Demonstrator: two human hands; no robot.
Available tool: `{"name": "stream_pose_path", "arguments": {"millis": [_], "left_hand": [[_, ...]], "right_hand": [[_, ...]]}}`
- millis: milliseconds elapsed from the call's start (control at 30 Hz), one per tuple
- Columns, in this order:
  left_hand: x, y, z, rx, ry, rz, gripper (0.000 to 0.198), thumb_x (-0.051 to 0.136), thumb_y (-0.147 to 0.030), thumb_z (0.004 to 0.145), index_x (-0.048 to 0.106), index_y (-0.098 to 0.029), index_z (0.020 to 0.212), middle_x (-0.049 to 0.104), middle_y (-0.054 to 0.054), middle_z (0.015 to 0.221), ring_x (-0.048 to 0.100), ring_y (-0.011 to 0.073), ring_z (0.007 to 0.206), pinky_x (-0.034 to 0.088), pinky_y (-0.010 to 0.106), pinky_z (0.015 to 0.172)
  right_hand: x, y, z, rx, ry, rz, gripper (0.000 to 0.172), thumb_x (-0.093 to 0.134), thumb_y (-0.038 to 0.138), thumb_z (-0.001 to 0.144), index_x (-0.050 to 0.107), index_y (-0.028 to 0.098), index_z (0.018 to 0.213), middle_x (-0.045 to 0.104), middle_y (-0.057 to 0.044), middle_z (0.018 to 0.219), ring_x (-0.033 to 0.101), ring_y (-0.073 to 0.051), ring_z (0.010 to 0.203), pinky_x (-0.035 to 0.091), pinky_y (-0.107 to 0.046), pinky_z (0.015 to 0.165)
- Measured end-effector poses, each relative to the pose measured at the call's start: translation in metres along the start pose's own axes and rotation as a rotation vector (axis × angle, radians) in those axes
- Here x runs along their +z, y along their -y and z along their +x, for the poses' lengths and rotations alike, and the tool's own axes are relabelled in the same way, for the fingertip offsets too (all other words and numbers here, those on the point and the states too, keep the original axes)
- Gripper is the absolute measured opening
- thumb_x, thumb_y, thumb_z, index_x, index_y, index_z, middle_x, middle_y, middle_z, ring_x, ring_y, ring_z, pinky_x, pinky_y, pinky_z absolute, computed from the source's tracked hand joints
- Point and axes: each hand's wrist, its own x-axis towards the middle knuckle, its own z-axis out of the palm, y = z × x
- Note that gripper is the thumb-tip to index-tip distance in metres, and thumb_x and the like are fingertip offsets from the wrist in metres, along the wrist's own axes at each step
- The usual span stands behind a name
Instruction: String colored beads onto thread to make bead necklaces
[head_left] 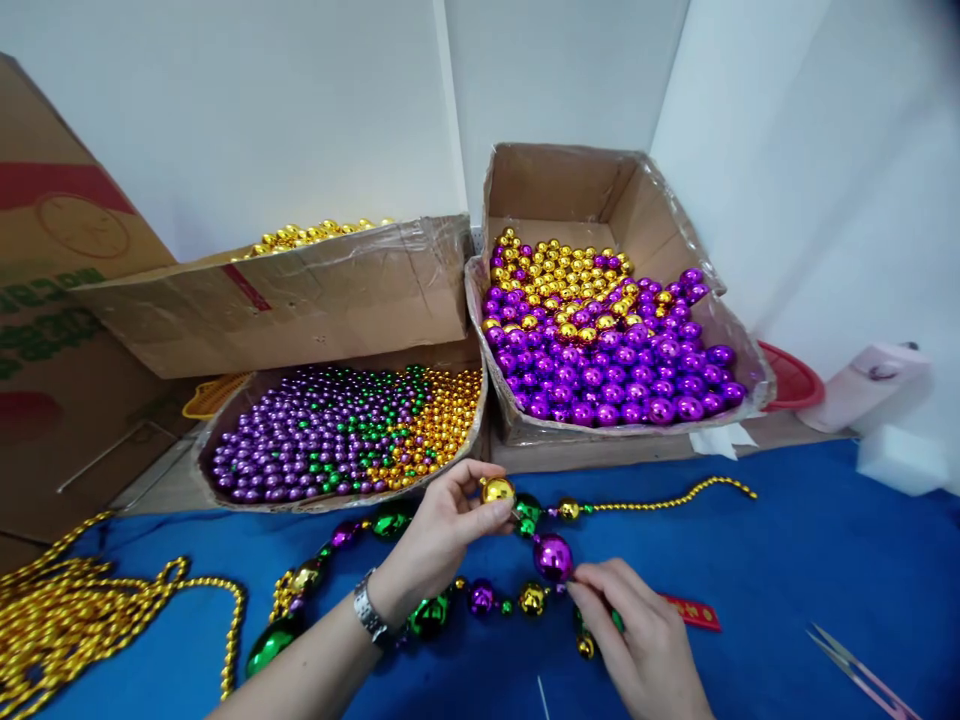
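My left hand [439,525], with a metal-band watch [369,607] on the wrist, pinches a shiny gold bead [498,490] between thumb and fingers. Lower and to the right, my right hand [637,630] is closed at the fingertips on the bead strand, just below a large purple bead [553,557]. A green bead [527,512] sits between the gold and purple ones. The strand of mixed green, purple and gold beads loops over the blue cloth [337,660], partly hidden behind my left forearm. A thin gold bead chain [675,501] trails off to the right.
A low box [206,470] holds small purple, green and gold beads; a taller box [570,180] holds larger purple and gold ones. Gold bead chains [82,610] lie at left. Snips [862,670] and a red tag [694,612] are at right. A white block [902,460] stands behind.
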Motion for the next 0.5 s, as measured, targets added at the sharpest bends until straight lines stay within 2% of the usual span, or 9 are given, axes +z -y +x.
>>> {"name": "stream_pose_path", "arguments": {"millis": [133, 200, 333, 433, 500], "left_hand": [[-0.003, 0.004, 0.002, 0.016, -0.038, -0.009, 0.035, 0.074, -0.027, 0.070, 0.057, -0.016, 0.099, 0.058, 0.002, 0.081, 0.058, 0.0130, 0.069, 0.050, 0.027, 0.064], [-0.003, 0.006, 0.001, 0.038, -0.032, 0.032, 0.035, 0.073, -0.027, 0.070, 0.057, -0.017, 0.099, 0.059, 0.002, 0.083, 0.058, 0.0129, 0.069, 0.050, 0.027, 0.064], [0.004, 0.008, -0.008, 0.072, 0.004, 0.135, 0.036, 0.075, -0.026, 0.069, 0.057, -0.017, 0.099, 0.062, 0.002, 0.086, 0.057, 0.0126, 0.073, 0.047, 0.024, 0.066], [0.009, 0.002, -0.018, 0.099, 0.086, 0.183, 0.038, 0.073, -0.026, 0.071, 0.057, -0.018, 0.105, 0.063, 0.004, 0.091, 0.058, 0.0142, 0.079, 0.046, 0.024, 0.069], [0.005, -0.006, -0.023, 0.118, 0.148, 0.193, 0.042, 0.070, -0.028, 0.074, 0.056, -0.019, 0.113, 0.062, 0.008, 0.106, 0.059, 0.0171, 0.088, 0.047, 0.027, 0.075]], "right_hand": [[-0.003, 0.005, -0.002, 0.135, 0.226, 0.161, 0.023, 0.040, 0.030, 0.095, 0.059, 0.023, 0.106, 0.060, -0.005, 0.087, 0.061, -0.014, 0.071, 0.048, -0.021, 0.063], [0.002, 0.004, -0.004, 0.261, 0.191, 0.272, 0.026, 0.043, 0.036, 0.093, 0.059, 0.023, 0.109, 0.059, -0.005, 0.087, 0.061, -0.015, 0.072, 0.049, -0.022, 0.063], [0.023, -0.001, -0.005, 0.525, -0.002, 0.573, 0.039, 0.056, 0.049, 0.084, 0.056, 0.021, 0.112, 0.059, -0.002, 0.079, 0.058, -0.015, 0.068, 0.048, -0.023, 0.060], [0.035, -0.004, -0.004, 0.609, -0.009, 0.760, 0.045, 0.063, 0.051, 0.078, 0.055, 0.021, 0.111, 0.059, -0.002, 0.079, 0.055, -0.012, 0.062, 0.044, -0.022, 0.054], [0.035, -0.006, -0.003, 0.627, 0.010, 0.816, 0.046, 0.065, 0.050, 0.076, 0.055, 0.022, 0.112, 0.059, -0.002, 0.080, 0.053, -0.012, 0.060, 0.041, -0.021, 0.052]]}}
